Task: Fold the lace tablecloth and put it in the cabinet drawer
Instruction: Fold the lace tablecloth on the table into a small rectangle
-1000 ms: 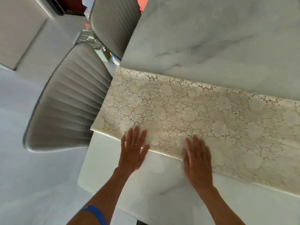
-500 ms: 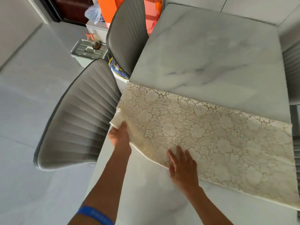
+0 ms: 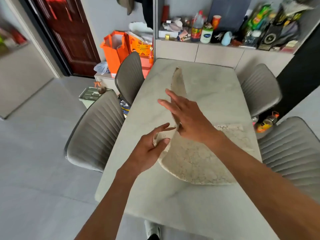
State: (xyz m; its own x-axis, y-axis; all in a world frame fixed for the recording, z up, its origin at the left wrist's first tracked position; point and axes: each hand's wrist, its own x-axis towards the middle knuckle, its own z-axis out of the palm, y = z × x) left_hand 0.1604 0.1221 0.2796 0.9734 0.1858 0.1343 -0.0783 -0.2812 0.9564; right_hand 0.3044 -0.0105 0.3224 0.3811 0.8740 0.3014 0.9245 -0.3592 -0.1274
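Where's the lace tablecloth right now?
In the head view, the lace tablecloth lies on the marble table, right of centre; its left end is lifted, pinched by the left hand, right hand against it.

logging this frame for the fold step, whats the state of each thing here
cream lace tablecloth: folded strip, left end lifted off the table, right part lying flat
left hand: pinching the cloth's lifted near corner
right hand: fingers straight, against the raised cloth
grey marble table: bearing the cloth
dark red door: closed
orange paper bag: upright, top open
four grey ribbed chairs: pushed up to the table, unoccupied
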